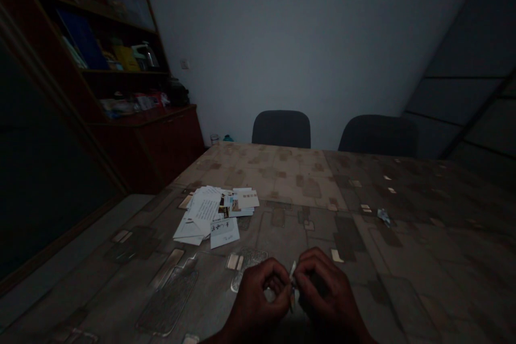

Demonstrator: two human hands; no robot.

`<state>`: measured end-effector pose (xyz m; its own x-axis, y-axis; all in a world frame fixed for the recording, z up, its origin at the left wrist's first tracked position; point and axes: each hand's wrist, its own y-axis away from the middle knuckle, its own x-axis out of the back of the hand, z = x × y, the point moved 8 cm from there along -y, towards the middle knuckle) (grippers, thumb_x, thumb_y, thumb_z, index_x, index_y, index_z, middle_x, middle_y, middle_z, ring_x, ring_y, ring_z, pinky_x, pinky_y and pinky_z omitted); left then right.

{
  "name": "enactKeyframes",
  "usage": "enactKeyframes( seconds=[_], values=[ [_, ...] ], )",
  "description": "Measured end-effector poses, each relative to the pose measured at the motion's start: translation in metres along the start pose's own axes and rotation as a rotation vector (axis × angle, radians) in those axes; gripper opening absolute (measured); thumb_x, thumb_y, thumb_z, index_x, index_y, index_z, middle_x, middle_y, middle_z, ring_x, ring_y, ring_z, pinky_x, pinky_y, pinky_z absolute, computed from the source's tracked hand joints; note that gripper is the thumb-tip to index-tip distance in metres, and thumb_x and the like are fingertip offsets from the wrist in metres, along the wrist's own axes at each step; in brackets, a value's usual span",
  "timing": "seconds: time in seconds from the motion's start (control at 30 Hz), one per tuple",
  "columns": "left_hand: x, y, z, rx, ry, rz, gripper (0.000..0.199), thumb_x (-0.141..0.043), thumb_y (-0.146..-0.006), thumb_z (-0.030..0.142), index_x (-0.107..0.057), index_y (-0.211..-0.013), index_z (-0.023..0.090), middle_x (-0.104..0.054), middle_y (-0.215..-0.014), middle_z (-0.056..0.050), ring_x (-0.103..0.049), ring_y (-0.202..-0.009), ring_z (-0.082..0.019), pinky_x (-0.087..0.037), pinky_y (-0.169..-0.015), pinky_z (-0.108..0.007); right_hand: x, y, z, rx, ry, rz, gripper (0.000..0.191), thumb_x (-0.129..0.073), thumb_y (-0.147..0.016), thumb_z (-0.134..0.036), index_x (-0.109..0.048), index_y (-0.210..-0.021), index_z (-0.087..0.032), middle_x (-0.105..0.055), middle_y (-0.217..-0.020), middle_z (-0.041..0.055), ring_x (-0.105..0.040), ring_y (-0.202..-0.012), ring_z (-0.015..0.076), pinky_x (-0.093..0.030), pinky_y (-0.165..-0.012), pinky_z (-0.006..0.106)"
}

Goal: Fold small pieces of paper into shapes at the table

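Observation:
Both of my hands meet over the near side of the table, fingertips almost touching. My left hand is closed in a pinch on a small, thin whitish piece. From the other side, my right hand pinches the same piece with curled fingers. Its tip pokes up between the fingertips, and a bit shows below them; the rest is hidden, and in the dim light its kind is unclear. Beyond my left hand lies a loose pile of printed cards and papers, some bearing writing and pictures.
A patterned cloth covers the table. A small crumpled silvery scrap lies to the right. Two dark chairs stand at the far edge, near a clear glass. On the left is a cabinet with filled shelves.

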<state>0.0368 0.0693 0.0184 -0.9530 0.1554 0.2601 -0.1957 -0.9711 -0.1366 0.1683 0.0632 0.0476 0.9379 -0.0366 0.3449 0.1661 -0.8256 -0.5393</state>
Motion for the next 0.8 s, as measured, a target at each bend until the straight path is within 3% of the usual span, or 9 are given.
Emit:
enactKeyframes(
  seconds=[0.23, 0.37, 0.47, 0.8],
  values=[
    [-0.0035, 0.0004, -0.0005, 0.001, 0.148, -0.055, 0.008, -0.062, -0.070, 0.020, -0.066, -0.073, 0.015, -0.064, -0.070, -0.003, -0.058, -0.066, -0.016, -0.043, -0.061, -0.023, -0.0034, 0.0010, -0.0024, 0.016, -0.069, -0.045, 0.013, -0.054, -0.090, -0.018, -0.059, -0.078, -0.022, -0.057, -0.078, -0.0008, -0.057, -0.073, 0.0135, -0.043, -0.066, 0.022],
    [0.0002, -0.0001, -0.0036, -0.009, 0.129, -0.008, 0.013, -0.063, -0.074, 0.025, -0.067, -0.068, 0.015, -0.065, -0.068, -0.005, -0.057, -0.064, -0.017, -0.042, -0.061, -0.024, -0.0037, 0.0026, 0.0011, -0.022, -0.096, -0.066, 0.011, -0.052, -0.091, -0.018, -0.062, -0.087, -0.023, -0.059, -0.083, -0.0003, -0.058, -0.077, 0.0145, -0.044, -0.070, 0.023],
    [0.0020, 0.0000, -0.0052, -0.015, 0.127, 0.009, 0.013, -0.063, -0.075, 0.024, -0.067, -0.068, 0.015, -0.064, -0.067, -0.004, -0.056, -0.063, -0.016, -0.042, -0.060, -0.024, -0.0034, 0.0025, 0.0015, -0.029, -0.074, -0.074, 0.012, -0.055, -0.088, -0.017, -0.063, -0.092, -0.024, -0.060, -0.085, 0.0002, -0.059, -0.080, 0.0154, -0.044, -0.071, 0.024],
    [0.0020, -0.0012, 0.0022, -0.120, 0.105, 0.002, 0.011, -0.064, -0.075, 0.017, -0.068, -0.065, 0.015, -0.065, -0.067, -0.004, -0.060, -0.064, -0.016, -0.044, -0.062, -0.024, -0.0062, 0.0042, -0.0021, 0.029, 0.006, -0.043, 0.012, -0.053, -0.089, -0.016, -0.058, -0.081, -0.024, -0.058, -0.080, -0.0001, -0.056, -0.077, 0.0156, -0.042, -0.069, 0.025]
  ],
)
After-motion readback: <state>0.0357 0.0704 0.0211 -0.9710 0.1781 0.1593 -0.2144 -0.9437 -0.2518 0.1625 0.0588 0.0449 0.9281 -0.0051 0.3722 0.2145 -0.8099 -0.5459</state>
